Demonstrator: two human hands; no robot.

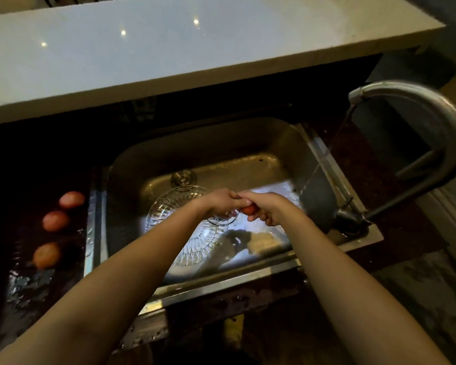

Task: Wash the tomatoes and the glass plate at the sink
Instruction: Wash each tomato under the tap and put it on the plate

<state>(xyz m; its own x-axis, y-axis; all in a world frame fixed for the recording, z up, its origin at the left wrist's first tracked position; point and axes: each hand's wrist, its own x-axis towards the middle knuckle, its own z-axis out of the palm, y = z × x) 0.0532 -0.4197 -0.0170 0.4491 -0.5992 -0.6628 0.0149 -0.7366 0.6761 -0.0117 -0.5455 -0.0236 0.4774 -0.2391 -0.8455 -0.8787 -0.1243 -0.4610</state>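
Over the steel sink [221,143], my left hand [220,201] and my right hand [267,209] are clasped together around one red tomato [248,209], of which only a small part shows between the fingers. Below them a ribbed glass plate [184,227] lies in the basin, partly hidden by my left forearm. Three more tomatoes rest on the dark wet counter left of the sink: one at the back [71,199], one in the middle [55,220], one nearest me [47,255].
A curved metal tap [416,101] arches over the sink's right side, and a thin stream of water [324,156] falls from it into the basin. The drain [183,177] sits behind the plate. A white shelf [169,54] overhangs the back.
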